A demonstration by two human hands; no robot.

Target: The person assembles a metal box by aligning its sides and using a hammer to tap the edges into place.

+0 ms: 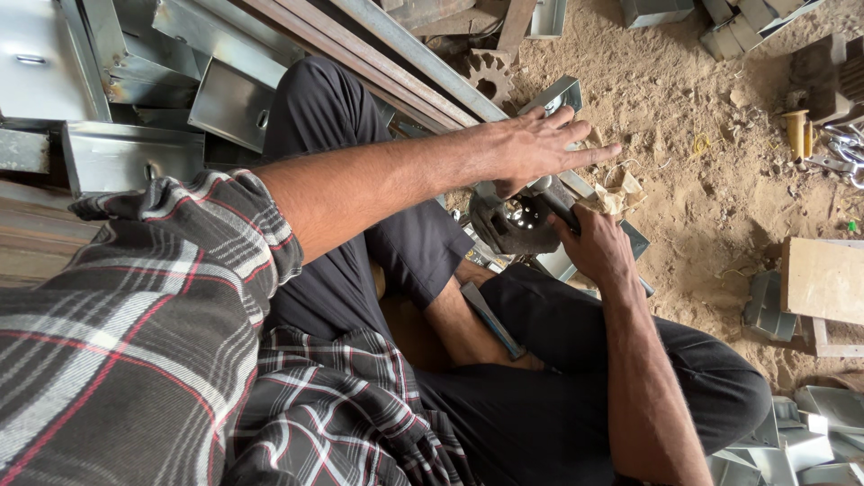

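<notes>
The work centres on a folded metal channel piece (pixel 560 97), a short galvanized U-section that lies just above the middle of the view, on sandy ground (pixel 711 198) between the person's knees. Its long axis runs from about 1 o'clock down to 7 o'clock, the open end pointing up toward 1 o'clock; the lower part vanishes under the hands.

The left hand (pixel 540 144) lies flat over the channel, fingers spread and stretched toward 3 o'clock, pressing it down rather than pinching it. The right hand (pixel 594 247), at 5 o'clock from the channel, is curled shut around the grip of a dark power tool (pixel 517 220), whose shiny head sits against the channel's underside. Whether the tool is running cannot be told.

As a judgement, the piece is seated and braced and the tool is brought to it, so the working of this piece looks to be in hand and not finished; no cut or hole shows.

Further out, a toothed gear wheel (pixel 487 76) lies at 11 o'clock beside long steel rails (pixel 378 45). Stacked sheet-metal boxes (pixel 126 153) fill the 9 o'clock side, more channel pieces (pixel 810 432) lie at 4 o'clock, and a wooden block (pixel 823 279) sits at 3 o'clock.
</notes>
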